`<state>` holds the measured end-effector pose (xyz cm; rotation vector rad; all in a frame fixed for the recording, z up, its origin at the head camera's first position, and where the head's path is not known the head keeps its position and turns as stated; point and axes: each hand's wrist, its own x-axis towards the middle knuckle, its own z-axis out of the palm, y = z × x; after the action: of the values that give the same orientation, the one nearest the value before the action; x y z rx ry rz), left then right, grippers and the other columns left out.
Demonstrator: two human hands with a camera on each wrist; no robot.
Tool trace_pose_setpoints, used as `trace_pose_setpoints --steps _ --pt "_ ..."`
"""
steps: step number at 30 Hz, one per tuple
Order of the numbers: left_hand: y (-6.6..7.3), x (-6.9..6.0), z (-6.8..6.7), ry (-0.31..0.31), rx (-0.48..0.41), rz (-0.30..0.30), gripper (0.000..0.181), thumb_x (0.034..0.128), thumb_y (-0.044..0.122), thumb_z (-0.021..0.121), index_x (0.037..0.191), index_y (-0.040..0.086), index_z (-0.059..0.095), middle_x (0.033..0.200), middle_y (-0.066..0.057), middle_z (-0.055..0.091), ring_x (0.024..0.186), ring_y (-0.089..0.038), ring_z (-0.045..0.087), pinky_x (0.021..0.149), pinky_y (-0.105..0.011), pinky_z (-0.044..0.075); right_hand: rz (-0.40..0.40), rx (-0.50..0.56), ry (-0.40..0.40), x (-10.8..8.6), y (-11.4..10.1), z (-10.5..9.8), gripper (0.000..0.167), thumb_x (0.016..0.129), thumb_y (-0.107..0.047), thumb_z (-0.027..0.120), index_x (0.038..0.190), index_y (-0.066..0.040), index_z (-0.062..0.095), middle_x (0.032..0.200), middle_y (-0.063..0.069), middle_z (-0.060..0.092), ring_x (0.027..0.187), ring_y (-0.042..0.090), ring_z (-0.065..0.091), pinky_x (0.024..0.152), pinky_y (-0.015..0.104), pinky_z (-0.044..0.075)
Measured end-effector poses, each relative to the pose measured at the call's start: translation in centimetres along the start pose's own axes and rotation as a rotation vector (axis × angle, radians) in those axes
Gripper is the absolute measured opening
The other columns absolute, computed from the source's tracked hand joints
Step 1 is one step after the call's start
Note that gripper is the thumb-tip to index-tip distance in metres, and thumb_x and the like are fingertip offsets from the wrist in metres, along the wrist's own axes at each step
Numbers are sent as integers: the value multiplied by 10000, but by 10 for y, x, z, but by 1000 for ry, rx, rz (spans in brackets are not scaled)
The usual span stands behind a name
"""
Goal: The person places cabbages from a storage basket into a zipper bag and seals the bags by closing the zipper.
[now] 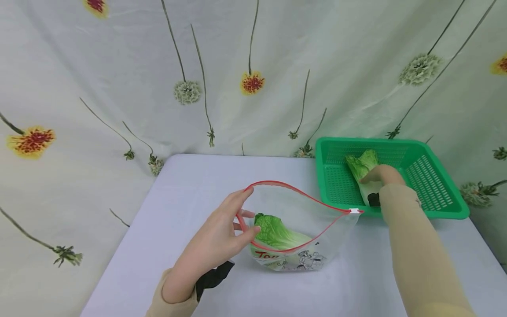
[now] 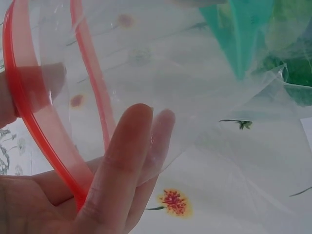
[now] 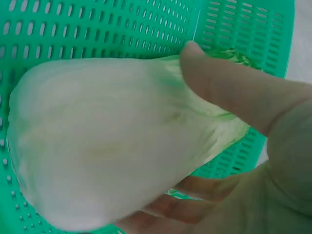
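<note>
A clear plastic zip bag (image 1: 336, 240) with a red-edged mouth and a white slider (image 1: 354, 211) stands on the table, its mouth spread wide. My left hand (image 1: 219, 233) holds the left side of that mouth, fingers and thumb about the red zip strip (image 2: 46, 141). Inside the bag lies a leafy napa cabbage (image 1: 279, 231). Over to the right, my right hand (image 1: 390, 175) reaches into a green plastic basket (image 1: 428, 215). It grips another napa cabbage (image 3: 97, 136), thumb on top and fingers underneath; the leafy end (image 1: 362, 164) points away from me.
A white-covered table (image 1: 190, 185) carries the bag and the basket, which sits near the right edge. Behind and to the left hangs a pale cloth (image 1: 130, 79) printed with flowers. A black strap (image 1: 214, 277) is on my left wrist.
</note>
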<state>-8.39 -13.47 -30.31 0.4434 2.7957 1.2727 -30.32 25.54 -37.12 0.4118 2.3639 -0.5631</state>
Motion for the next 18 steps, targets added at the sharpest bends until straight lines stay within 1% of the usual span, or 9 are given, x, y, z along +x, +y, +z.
trace_pose_setpoints --steps 3,6,9,12,13,15,16,18 --pt "0 0 -1 -7 -10 -6 748 881 119 693 1536 140 331 1477 19 433 1116 -170 659 724 -239 539 -14 -38 -34 12 5 0 836 975 -377 539 1476 187 180 1516 414 112 1392 557 216 1113 553 365" --pt "0 0 0 -17 -20 -7 740 885 103 679 1536 136 329 1466 10 440 1125 -194 659 721 -259 543 -24 -78 -58 17 11 0 805 982 -373 532 1460 195 223 1503 424 119 1380 571 223 1104 559 373" --pt "0 1 2 -23 -13 -5 739 887 95 671 1538 133 324 1485 8 429 1126 -176 655 730 -258 539 -20 -46 -37 10 11 2 798 984 -360 535 1460 197 217 1493 426 151 1367 568 249 1087 561 389" --pt "0 1 2 -26 3 1 733 882 78 651 1537 122 324 1506 4 413 1124 -160 652 708 -239 527 -43 27 10 -5 11 0 805 960 -349 568 1457 188 232 1475 423 213 1331 554 311 1046 566 421" --pt "0 2 2 -25 11 9 731 879 71 643 1536 114 325 1511 -3 409 1122 -161 653 708 -237 526 -64 59 19 -12 11 -2 827 949 -344 586 1464 185 214 1475 424 215 1325 555 318 1039 571 425" --pt "0 2 1 -19 26 19 727 868 55 626 1531 102 332 1505 -9 418 1116 -159 656 711 -244 528 -131 88 -6 -25 9 -7 871 941 -348 596 1469 195 165 1476 433 201 1308 573 341 1026 576 436" --pt "1 2 0 -16 32 24 725 864 50 621 1529 98 335 1502 -12 420 1113 -161 658 717 -248 531 -179 92 -14 -31 9 -10 882 940 -353 597 1468 199 156 1464 434 223 1284 565 385 1004 570 455" --pt "1 3 0 -10 43 32 724 859 43 612 1527 90 338 1503 -17 420 1107 -168 662 741 -264 540 -278 117 -48 -43 8 -16 920 955 -362 586 1478 202 80 1468 422 219 1279 552 404 974 554 484"
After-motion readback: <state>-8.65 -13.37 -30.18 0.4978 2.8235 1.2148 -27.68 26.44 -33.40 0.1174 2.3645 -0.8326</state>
